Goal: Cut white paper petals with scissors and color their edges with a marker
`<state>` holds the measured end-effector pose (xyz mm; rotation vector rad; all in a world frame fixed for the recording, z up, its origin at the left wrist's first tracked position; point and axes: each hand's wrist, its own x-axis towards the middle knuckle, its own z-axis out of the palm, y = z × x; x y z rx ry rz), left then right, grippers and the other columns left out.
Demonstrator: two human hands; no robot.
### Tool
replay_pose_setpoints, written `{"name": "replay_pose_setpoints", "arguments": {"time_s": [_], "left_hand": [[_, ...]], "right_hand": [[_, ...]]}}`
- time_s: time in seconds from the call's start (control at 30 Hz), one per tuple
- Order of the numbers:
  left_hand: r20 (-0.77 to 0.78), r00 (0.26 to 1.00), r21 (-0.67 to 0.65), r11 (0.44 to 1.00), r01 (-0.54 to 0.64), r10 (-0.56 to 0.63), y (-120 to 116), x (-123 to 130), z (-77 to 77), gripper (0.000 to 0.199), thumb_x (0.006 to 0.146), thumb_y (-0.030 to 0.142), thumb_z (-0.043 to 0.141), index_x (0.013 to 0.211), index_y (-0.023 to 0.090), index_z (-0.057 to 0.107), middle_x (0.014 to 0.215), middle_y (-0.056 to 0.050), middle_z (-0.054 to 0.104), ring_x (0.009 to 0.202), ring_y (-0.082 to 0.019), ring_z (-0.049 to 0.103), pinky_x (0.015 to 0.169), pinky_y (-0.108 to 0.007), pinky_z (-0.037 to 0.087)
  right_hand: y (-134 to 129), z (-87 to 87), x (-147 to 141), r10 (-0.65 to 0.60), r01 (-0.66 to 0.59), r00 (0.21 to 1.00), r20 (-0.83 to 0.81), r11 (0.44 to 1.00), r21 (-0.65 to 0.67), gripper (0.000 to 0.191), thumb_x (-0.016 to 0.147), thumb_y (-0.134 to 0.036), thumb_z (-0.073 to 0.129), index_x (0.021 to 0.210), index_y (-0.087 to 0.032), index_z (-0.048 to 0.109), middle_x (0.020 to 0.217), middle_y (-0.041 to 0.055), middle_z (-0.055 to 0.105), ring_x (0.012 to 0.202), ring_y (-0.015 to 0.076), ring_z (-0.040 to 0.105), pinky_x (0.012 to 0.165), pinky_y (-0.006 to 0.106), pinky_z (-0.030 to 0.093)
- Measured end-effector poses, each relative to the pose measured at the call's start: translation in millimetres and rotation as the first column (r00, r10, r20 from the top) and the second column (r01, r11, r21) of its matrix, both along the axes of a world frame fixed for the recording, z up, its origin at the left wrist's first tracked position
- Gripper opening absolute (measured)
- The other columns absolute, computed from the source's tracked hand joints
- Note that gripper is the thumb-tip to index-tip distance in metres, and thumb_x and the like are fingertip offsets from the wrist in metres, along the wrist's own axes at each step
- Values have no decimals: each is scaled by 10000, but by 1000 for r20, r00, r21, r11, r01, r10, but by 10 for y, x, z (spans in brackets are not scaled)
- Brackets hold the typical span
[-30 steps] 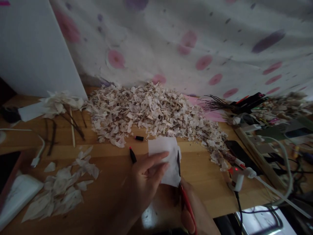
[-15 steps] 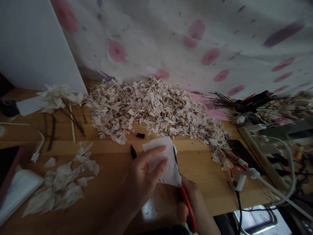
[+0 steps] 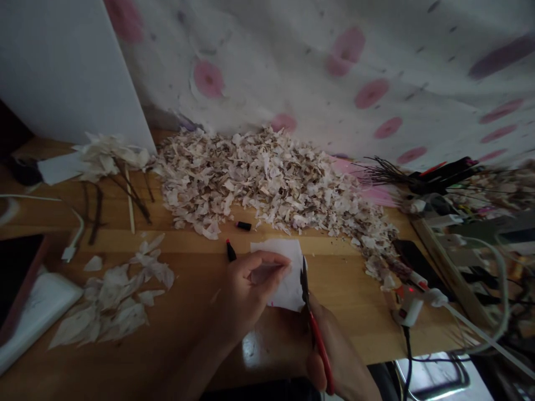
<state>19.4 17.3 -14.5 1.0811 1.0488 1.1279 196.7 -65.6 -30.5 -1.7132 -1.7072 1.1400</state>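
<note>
My left hand [image 3: 253,287] is closed on a white piece of thin paper [image 3: 288,289], with thumb and index finger pressed together on it. A small pink mark shows near the paper's lower edge. In my right hand [image 3: 334,340] is a pair of scissors [image 3: 321,345] with red handles. Its dark blades point away from me, a little apart, along the right edge of the paper. An uncapped marker [image 3: 230,252] with a red tip lies just beyond my left hand, and its black cap [image 3: 243,225] is farther back.
A broad heap of crumpled paper scraps [image 3: 267,172] spreads across the back of the wooden table [image 3: 200,256]. Petal-shaped paper pieces [image 3: 112,301] lie at left, near twigs [image 3: 96,214] and a cable [image 3: 75,234]. At right are a phone [image 3: 413,262] and a white charger [image 3: 410,309].
The scissor blades have parted slightly and stand more clear of the paper's right edge. My left fingertips have come together on the paper. The view has shifted a little.
</note>
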Motion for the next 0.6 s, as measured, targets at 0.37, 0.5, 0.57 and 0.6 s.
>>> {"name": "replay_pose_setpoints", "arguments": {"time_s": [0.37,0.5,0.57,0.6], "left_hand": [[-105,994,73,996,41,-33,-32,14,-16,85,837,218,758,822,289,802,829,67,807,813,-94,728,757,-151,550],[-98,995,63,997,38,-32,-16,10,3,87,834,207,754,830,279,803,842,60,812,804,-96,734,732,-152,551],[-94,995,72,997,31,-24,-10,10,5,87,831,199,756,829,273,802,841,56,815,817,-96,738,756,-151,554],[-87,996,73,997,31,-24,-8,11,4,86,832,197,755,827,270,800,839,54,814,819,-96,739,759,-150,557]], "right_hand": [[93,111,-68,-41,41,999,0,998,43,1030,533,-1119,227,872,-210,574,746,64,631,661,263,593,608,356,467],[90,119,-75,-69,68,997,47,998,13,1000,506,-1127,213,796,-226,534,709,43,611,635,241,555,573,337,425],[78,120,-71,-76,78,994,74,997,-30,885,682,-1059,265,802,-222,528,694,35,604,616,221,532,557,319,400],[72,121,-68,-73,78,994,86,996,-54,789,785,-979,306,804,-221,524,688,28,594,612,211,519,555,309,388]]}}
